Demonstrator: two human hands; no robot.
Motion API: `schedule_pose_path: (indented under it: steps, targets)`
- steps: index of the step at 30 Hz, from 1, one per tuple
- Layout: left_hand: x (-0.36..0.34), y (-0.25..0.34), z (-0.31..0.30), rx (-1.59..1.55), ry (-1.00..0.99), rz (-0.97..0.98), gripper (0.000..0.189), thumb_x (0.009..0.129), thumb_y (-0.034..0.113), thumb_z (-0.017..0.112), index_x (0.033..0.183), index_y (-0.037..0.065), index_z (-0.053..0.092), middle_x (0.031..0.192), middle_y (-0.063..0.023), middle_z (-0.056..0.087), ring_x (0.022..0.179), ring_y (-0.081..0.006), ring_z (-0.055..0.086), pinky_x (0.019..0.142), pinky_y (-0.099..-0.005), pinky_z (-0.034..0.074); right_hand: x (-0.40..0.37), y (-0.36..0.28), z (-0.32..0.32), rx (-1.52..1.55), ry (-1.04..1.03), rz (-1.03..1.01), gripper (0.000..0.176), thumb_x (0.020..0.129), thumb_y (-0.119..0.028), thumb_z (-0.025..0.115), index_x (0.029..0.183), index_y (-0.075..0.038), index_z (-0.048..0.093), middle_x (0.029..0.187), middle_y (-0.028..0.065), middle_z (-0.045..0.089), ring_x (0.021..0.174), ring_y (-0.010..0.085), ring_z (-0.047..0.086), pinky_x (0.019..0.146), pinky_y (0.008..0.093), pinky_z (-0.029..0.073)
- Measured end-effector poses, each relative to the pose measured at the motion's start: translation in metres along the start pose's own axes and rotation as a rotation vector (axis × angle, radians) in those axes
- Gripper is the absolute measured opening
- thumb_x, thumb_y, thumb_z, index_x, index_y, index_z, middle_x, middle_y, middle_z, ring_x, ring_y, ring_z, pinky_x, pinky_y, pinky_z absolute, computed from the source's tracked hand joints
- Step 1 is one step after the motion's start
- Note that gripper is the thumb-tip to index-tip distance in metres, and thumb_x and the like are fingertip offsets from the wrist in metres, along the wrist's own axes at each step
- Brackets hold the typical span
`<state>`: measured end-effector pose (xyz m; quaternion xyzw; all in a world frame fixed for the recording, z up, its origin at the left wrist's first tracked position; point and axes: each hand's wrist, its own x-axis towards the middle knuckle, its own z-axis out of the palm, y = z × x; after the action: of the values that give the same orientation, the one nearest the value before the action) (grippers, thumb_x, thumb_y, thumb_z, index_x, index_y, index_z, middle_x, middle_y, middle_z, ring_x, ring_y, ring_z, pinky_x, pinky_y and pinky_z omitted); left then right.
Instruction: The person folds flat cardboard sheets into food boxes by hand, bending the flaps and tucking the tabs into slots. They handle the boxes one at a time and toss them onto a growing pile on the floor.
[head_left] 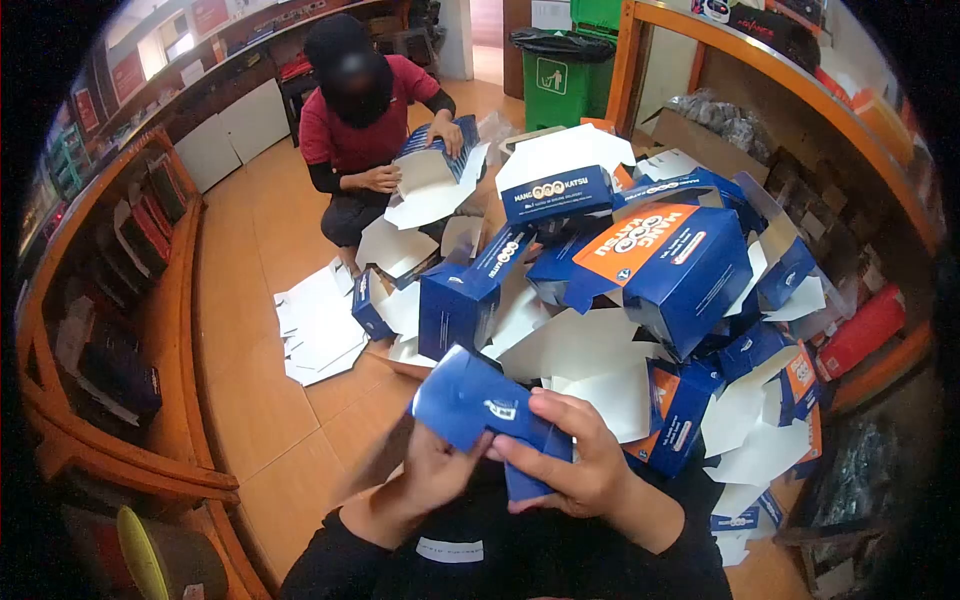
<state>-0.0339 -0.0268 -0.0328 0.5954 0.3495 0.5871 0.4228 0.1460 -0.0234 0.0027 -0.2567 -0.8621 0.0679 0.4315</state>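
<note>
Close to my body I hold a blue cardboard box (465, 395), its small white print facing up. My left hand (440, 470) grips its left side, the fingers partly hidden beneath the card. On the other side my right hand (580, 450) has its thumb and fingers pressed on the box. Just beyond my hands rises a heap of blue, orange and white boxes, many with white flaps standing open. A large blue box with an orange panel (640, 245) lies on top, and an upright blue box (460, 310) stands nearest my left hand.
Across the floor a co-worker (360, 120) in a red shirt handles another box (430, 175). Flat white card sheets (320, 320) lie on the tiles. Wooden shelves (130, 400) line the left, a wooden rack (640, 60) the right, and a green bin (565, 85) stands behind.
</note>
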Motion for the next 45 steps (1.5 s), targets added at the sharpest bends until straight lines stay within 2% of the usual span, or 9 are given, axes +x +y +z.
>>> schedule_pose_path:
  steps: [3, 7, 9, 11, 19, 25, 34, 39, 45]
  targets:
    - [0.006, 0.007, 0.000, -0.312, -0.090, -0.055, 0.037, 0.086, -0.001, 0.051, 0.121, 0.000, 0.038, 0.113, -0.0112, 0.051, 0.102, -0.0165, 0.052, 0.087, -0.0283, 0.043, 0.006, 0.001, 0.003, 0.002, -0.006, -0.001, 0.063, 0.059, -0.039, 0.072, 0.115, -0.014, 0.058, 0.124, 0.0169, 0.042, 0.108, 0.0324, 0.047, 0.090, 0.0433, 0.043]
    - [0.007, -0.007, -0.001, 0.082, -0.140, 0.060, 0.037, 0.084, -0.002, 0.050, 0.120, -0.002, 0.042, 0.120, -0.0142, 0.048, 0.105, -0.0228, 0.053, 0.091, -0.0336, 0.041, 0.015, 0.005, 0.015, -0.189, 0.068, 0.031, 0.058, 0.065, -0.041, 0.068, 0.116, -0.016, 0.057, 0.125, 0.0179, 0.041, 0.107, 0.0297, 0.048, 0.085, 0.0400, 0.042]
    - [0.008, -0.020, 0.005, 0.220, -0.099, 0.143, 0.046, 0.087, 0.017, 0.055, 0.126, -0.001, 0.037, 0.122, -0.0115, 0.048, 0.113, -0.0200, 0.047, 0.096, -0.0348, 0.037, 0.019, 0.009, 0.021, -0.284, 0.069, 0.063, 0.055, 0.068, -0.042, 0.066, 0.117, -0.017, 0.057, 0.127, 0.0190, 0.040, 0.106, 0.0290, 0.047, 0.083, 0.0383, 0.040]
    - [0.015, -0.024, -0.001, 0.114, -0.096, 0.087, 0.039, 0.081, 0.004, 0.054, 0.118, -0.002, 0.045, 0.117, -0.0137, 0.051, 0.108, -0.0230, 0.051, 0.092, -0.0341, 0.040, 0.023, 0.015, 0.027, -0.312, 0.062, 0.088, 0.052, 0.071, -0.042, 0.063, 0.117, -0.018, 0.058, 0.129, 0.0203, 0.038, 0.107, 0.0287, 0.046, 0.080, 0.0369, 0.039]
    - [0.099, 0.012, -0.048, 0.174, -0.310, 0.101, 0.042, 0.082, 0.003, 0.053, 0.122, 0.000, 0.043, 0.120, -0.0142, 0.050, 0.109, -0.0234, 0.050, 0.092, -0.0334, 0.039, -0.003, 0.047, 0.024, -0.151, 0.162, 0.047, 0.083, 0.062, -0.026, 0.078, 0.133, -0.017, 0.035, 0.131, 0.0274, 0.030, 0.114, 0.0397, 0.039, 0.091, 0.0485, 0.037]
    - [0.138, -0.032, -0.024, 0.355, -0.445, 0.125, 0.037, 0.080, 0.006, 0.054, 0.116, 0.000, 0.047, 0.115, -0.0172, 0.052, 0.104, -0.0259, 0.053, 0.088, -0.0339, 0.042, -0.031, 0.055, -0.001, -0.186, 0.220, 0.146, 0.081, 0.067, -0.012, 0.069, 0.137, -0.015, 0.028, 0.131, 0.0268, 0.027, 0.112, 0.0378, 0.041, 0.089, 0.0465, 0.041]
    - [0.173, -0.078, -0.003, 0.573, -0.606, 0.177, 0.032, 0.078, 0.011, 0.056, 0.107, 0.001, 0.054, 0.107, -0.0218, 0.055, 0.097, -0.0297, 0.056, 0.081, -0.0347, 0.046, -0.053, 0.056, -0.017, -0.302, 0.208, 0.216, 0.078, 0.071, -0.010, 0.061, 0.139, -0.014, 0.023, 0.116, 0.0186, 0.044, 0.104, 0.0326, 0.044, 0.087, 0.0435, 0.037]
    - [0.174, -0.082, -0.018, 0.653, -0.616, 0.421, 0.033, 0.077, 0.015, 0.056, 0.108, 0.003, 0.053, 0.110, -0.0220, 0.054, 0.098, -0.0331, 0.054, 0.082, -0.0362, 0.045, -0.052, 0.059, -0.015, -0.189, 0.223, 0.223, 0.074, 0.074, -0.006, 0.059, 0.138, -0.013, 0.024, 0.117, 0.0188, 0.040, 0.108, 0.0298, 0.041, 0.094, 0.0441, 0.034]
    - [0.156, -0.109, -0.022, 0.219, -0.379, 0.254, 0.034, 0.076, 0.007, 0.057, 0.110, 0.002, 0.051, 0.109, -0.0191, 0.055, 0.099, -0.0365, 0.052, 0.084, -0.0363, 0.044, -0.054, 0.061, -0.013, -0.184, 0.244, 0.224, 0.072, 0.077, -0.010, 0.059, 0.139, -0.011, 0.021, 0.113, 0.0164, 0.042, 0.107, 0.0286, 0.042, 0.093, 0.0439, 0.035]
